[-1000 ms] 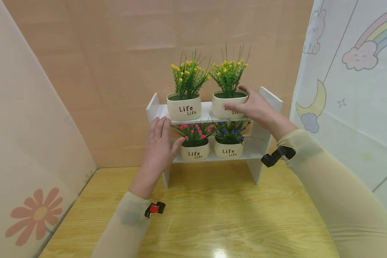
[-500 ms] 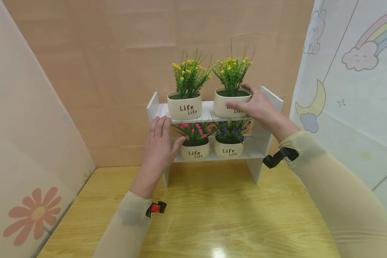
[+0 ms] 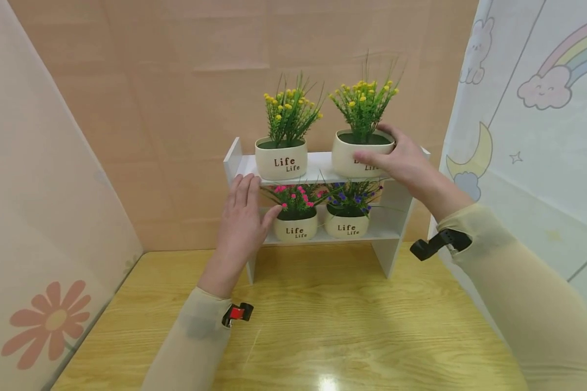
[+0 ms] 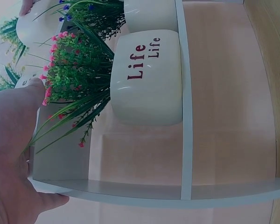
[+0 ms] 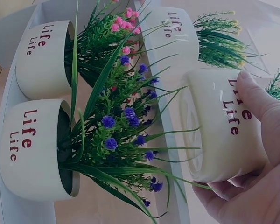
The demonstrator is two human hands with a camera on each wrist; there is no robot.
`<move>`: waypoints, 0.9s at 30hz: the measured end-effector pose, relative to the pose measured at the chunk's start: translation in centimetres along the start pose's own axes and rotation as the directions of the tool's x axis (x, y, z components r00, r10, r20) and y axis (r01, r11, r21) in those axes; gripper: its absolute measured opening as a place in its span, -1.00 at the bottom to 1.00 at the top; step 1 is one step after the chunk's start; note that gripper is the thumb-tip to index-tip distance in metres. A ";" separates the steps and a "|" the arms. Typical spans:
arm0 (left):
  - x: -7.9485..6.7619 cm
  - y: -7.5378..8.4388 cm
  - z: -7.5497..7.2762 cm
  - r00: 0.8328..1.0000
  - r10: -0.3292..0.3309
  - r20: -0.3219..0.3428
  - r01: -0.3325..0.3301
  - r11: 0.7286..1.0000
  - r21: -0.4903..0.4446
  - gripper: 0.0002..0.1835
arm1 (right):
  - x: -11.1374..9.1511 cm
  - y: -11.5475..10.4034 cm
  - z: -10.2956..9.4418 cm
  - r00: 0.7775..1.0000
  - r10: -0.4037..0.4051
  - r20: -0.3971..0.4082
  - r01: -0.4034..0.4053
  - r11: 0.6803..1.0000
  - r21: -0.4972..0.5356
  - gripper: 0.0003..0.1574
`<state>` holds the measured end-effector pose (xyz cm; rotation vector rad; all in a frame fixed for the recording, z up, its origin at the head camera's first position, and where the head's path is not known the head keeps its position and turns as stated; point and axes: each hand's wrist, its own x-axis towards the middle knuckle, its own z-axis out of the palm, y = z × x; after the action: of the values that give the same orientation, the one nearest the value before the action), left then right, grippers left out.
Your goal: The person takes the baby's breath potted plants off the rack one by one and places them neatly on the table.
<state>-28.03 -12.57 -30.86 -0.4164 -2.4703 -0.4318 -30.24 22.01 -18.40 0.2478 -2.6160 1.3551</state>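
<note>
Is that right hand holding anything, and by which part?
Yes: the right hand grips a yellow-flowered pot by its right side, thumb across the front.

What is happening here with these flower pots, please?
A person's right hand holds the right one of two yellow-flowered pots at the upper board of a white shelf; its underside shows in the right wrist view, so it seems lifted or tilted. The left hand rests at the shelf's left end. The other yellow-flowered pot stands on the upper board, with a pink-flowered pot and a blue-flowered pot on the board below.
</note>
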 end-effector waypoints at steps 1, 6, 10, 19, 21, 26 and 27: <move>0.0 0.0 0.0 1.000 0.000 0.001 0.000 1.000 0.001 -0.08 | -0.1 0.0 -0.1 1.000 0.002 -0.001 -0.002 1.000 0.000 0.47; -0.2 0.1 -0.1 1.000 -0.011 -0.006 0.010 1.000 -0.007 -0.08 | -1.0 -0.1 -0.5 1.000 -0.011 0.005 0.011 0.998 0.068 0.41; -0.1 0.0 0.0 1.000 -0.016 -0.008 0.016 1.000 -0.017 -0.09 | -1.8 -0.4 -0.8 1.000 -0.022 -0.001 0.022 0.995 0.102 0.37; -0.2 0.2 -0.2 1.000 -0.025 0.001 0.025 1.000 -0.015 -0.08 | -3.9 -0.1 -1.7 1.000 -0.023 -0.015 0.024 0.995 0.096 0.33; -0.2 0.2 -0.2 1.000 -0.024 0.000 0.024 1.000 -0.020 -0.08 | -4.4 -0.1 -1.8 1.000 -0.022 -0.020 0.023 0.996 0.082 0.33; -0.1 0.1 -0.2 1.000 -0.028 0.009 0.028 0.999 -0.024 -0.08 | -5.7 0.2 -2.2 1.000 -0.007 -0.007 0.008 0.999 0.044 0.33; -0.1 0.1 -0.2 1.000 -0.028 0.011 0.029 0.999 -0.022 -0.08 | -6.0 0.3 -2.2 1.000 -0.006 -0.004 0.006 0.999 0.034 0.34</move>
<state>-27.83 -12.59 -30.80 -0.3939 -2.4869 -0.4700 -24.29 24.36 -18.78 0.2572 -2.5886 1.3984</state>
